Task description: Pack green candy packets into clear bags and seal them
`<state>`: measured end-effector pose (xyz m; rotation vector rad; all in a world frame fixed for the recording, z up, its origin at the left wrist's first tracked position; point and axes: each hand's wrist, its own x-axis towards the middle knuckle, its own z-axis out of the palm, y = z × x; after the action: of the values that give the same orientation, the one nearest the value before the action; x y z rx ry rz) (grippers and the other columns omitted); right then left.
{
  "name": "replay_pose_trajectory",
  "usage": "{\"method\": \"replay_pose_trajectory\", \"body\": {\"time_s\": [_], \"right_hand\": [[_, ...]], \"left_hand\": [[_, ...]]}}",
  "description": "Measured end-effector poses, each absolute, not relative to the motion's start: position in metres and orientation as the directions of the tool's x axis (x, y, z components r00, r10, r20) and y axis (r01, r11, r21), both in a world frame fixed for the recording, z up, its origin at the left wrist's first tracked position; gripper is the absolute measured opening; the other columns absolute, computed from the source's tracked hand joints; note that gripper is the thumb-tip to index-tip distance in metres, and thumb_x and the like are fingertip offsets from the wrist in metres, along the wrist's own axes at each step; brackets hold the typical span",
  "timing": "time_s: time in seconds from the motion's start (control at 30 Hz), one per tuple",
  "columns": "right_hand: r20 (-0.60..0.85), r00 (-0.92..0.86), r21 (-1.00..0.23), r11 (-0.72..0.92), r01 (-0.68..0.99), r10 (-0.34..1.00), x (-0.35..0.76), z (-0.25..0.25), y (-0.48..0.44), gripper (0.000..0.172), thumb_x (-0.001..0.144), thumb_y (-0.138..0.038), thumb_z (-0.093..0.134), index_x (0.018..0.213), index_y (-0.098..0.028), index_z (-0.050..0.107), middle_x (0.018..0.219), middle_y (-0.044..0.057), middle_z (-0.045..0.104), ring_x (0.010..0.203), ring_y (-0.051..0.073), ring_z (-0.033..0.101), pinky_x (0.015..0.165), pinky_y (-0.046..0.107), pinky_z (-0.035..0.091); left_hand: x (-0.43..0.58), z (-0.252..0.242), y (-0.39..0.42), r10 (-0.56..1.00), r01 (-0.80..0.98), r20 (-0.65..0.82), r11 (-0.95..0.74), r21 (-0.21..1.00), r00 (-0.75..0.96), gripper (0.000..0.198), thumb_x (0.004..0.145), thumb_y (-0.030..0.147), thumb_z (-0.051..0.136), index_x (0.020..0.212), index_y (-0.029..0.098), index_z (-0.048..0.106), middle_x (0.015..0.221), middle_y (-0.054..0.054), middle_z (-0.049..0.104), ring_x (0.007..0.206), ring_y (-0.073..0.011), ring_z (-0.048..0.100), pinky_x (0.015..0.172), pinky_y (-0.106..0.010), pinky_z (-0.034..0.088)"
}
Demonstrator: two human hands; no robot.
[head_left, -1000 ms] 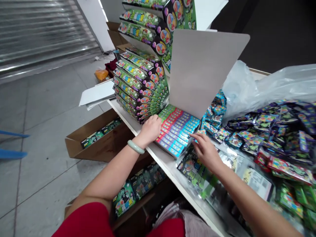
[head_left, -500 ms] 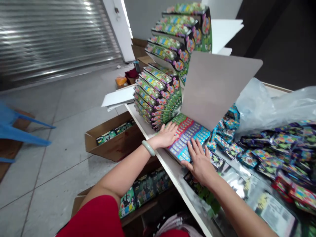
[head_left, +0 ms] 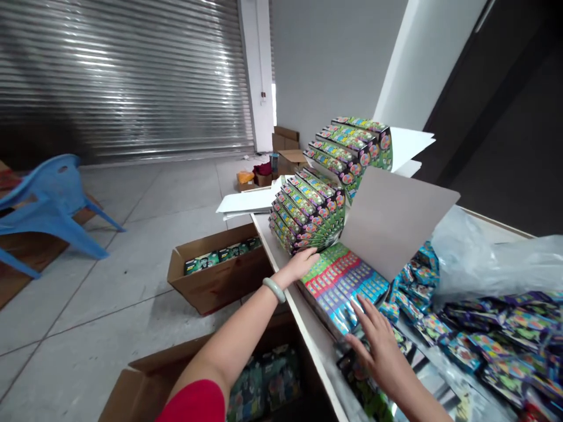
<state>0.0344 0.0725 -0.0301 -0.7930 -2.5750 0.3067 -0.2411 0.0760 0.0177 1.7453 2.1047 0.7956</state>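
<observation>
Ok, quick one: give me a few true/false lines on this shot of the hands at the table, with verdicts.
The left hand wears a pale green bangle. True.
The right hand grips the grey card. False: it is open at the near end of the flat boxes, apart from the card.
A blue plastic chair stands on the table. False: it is on the left, away from the table.
The cardboard box on the floor holds green packs. True.

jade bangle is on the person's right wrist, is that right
No, the jade bangle is on the left wrist, not the right. The head view shows it just behind the left hand, while the right hand has no bangle at its wrist.
</observation>
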Motion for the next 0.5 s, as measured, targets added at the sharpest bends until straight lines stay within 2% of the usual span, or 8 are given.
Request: {"method": "replay_pose_trajectory", "body": {"time_s": [0.07,0.17,0.3,0.4,0.5], "right_hand": [[0.374,-0.723,-0.364,0.809,0.461,0.58,0.041,-0.03,0.072,0.046,0.094,-0.041,0.046,0.136,-0.024,0.051,0.147,0.015,0.044,0.135,0.033,0.042,0.104,0.056,0.041],[0.4,-0.701,-0.4,0.801,0.445,0.59,0.046,-0.032,0.069,0.042,0.093,-0.04,0.048,0.133,-0.027,0.053,0.145,0.014,0.047,0.133,0.033,0.045,0.103,0.057,0.042],[0.401,-0.682,-0.44,0.782,0.442,0.611,0.046,-0.036,0.065,0.039,0.092,-0.038,0.05,0.129,-0.029,0.057,0.142,0.012,0.051,0.131,0.032,0.048,0.104,0.056,0.043],[0.39,-0.65,-0.513,0.74,0.435,0.652,0.045,-0.039,0.061,0.038,0.092,-0.037,0.05,0.128,-0.027,0.058,0.141,0.012,0.052,0.13,0.032,0.049,0.105,0.056,0.041],[0.378,-0.606,-0.614,0.679,0.402,0.701,0.049,-0.044,0.057,0.038,0.091,-0.037,0.051,0.126,-0.025,0.059,0.139,0.013,0.053,0.13,0.031,0.048,0.107,0.055,0.039]], "left_hand": [[-0.25,0.016,0.077,0.962,0.774,0.116,0.124,0.621,-0.248,0.037,0.097,0.03,0.036,0.122,0.017,0.06,0.124,-0.01,0.066,0.113,-0.0225,0.062,0.098,-0.038,0.048],[-0.257,0.013,0.077,0.962,0.734,0.106,0.118,0.669,-0.251,0.035,0.097,0.032,0.036,0.112,0.02,0.065,0.114,-0.004,0.07,0.105,-0.0199,0.064,0.095,-0.035,0.05],[-0.259,0.009,0.078,0.971,0.69,0.044,0.133,0.712,-0.233,0.029,0.097,0.035,0.045,0.101,0.016,0.067,0.104,-0.006,0.07,0.096,-0.0187,0.065,0.09,-0.038,0.051],[-0.263,0.005,0.081,0.969,0.656,0.006,0.163,0.737,-0.248,0.028,0.094,0.038,0.054,0.105,0.013,0.063,0.106,-0.007,0.066,0.096,-0.0202,0.064,0.087,-0.041,0.053],[-0.268,-0.001,0.086,0.965,0.609,-0.012,0.174,0.774,-0.261,0.029,0.093,0.038,0.055,0.109,0.014,0.062,0.111,-0.007,0.064,0.099,-0.0217,0.063,0.088,-0.043,0.052]]}}
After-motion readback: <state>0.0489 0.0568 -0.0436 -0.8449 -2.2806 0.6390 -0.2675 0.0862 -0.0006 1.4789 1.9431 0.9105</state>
